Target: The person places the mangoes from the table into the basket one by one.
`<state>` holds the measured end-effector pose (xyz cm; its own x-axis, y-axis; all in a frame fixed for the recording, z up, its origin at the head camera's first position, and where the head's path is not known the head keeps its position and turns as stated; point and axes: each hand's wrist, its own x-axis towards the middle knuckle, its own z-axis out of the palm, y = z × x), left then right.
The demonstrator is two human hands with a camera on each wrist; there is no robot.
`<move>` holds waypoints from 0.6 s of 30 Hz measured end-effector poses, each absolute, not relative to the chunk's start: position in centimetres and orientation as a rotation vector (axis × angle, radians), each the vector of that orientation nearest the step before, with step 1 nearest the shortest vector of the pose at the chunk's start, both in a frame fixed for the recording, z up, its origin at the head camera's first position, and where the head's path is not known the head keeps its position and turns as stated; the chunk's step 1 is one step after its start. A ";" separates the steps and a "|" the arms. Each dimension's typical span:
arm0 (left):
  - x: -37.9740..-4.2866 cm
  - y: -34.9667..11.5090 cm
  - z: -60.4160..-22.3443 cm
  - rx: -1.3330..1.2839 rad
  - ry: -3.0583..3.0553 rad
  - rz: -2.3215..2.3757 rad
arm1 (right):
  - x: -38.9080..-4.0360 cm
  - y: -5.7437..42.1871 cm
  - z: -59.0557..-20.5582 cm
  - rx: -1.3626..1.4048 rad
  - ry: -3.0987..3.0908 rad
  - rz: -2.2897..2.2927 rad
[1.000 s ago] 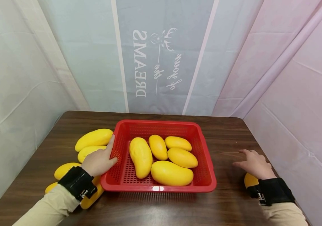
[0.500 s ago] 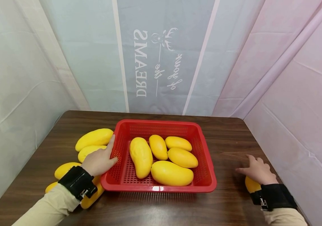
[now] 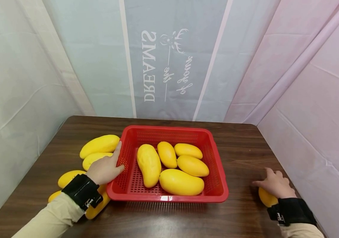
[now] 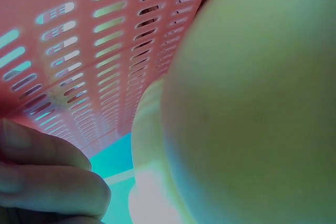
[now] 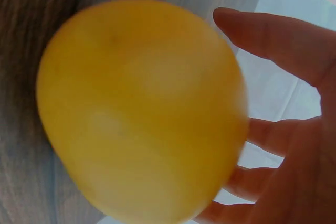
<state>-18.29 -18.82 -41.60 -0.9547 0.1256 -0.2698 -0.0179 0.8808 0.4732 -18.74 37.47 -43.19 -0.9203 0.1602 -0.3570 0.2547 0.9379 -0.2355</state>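
Left hand (image 3: 102, 172): grips basket's (image 3: 193, 198) left rim, likely steadying it.
Right hand (image 3: 276, 185): half-open over mango (image 3: 266, 198) right of basket; firm hold unclear.
Mangoes (image 3: 181, 182): five inside basket, presumably against rolling; others at its left.

Light beige and black, matching on both sides.
On the left, a long light beige fabric sleeve (image 3: 50, 216) has soft, loose creases and a rumpled end against a broad, matte black wristband (image 3: 81, 190). A small silvery fitting (image 3: 88, 203) sits at the band's near right edge, its details too small to make out. On the right, a second light beige fabric sleeve (image 3: 301, 230), cut off at the near edge of the view, meets another broad black wristband (image 3: 296, 210); a dark, block-like part at its left side bears a small bright fitting (image 3: 280, 218). The left hand (image 3: 105, 169) and right hand (image 3: 277, 184) are bare.
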 end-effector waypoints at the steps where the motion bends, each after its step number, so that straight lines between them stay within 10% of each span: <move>1: -18.3 -18.8 -41.6 0.078 2.755 0.700 | -18.7 37.6 -43.3 0.297 2.762 -0.395; 18: -18.4 -18.9 -41.9 0.076 2.749 0.721 | -18.1 38.3 -44.6 0.301 2.784 -0.450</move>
<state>-18.37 -18.91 -41.91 -0.9544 0.1251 -0.2710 -0.0241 0.8727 0.4877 -18.09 38.26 -44.62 -0.9316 0.1556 -0.3285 0.2511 0.9289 -0.2723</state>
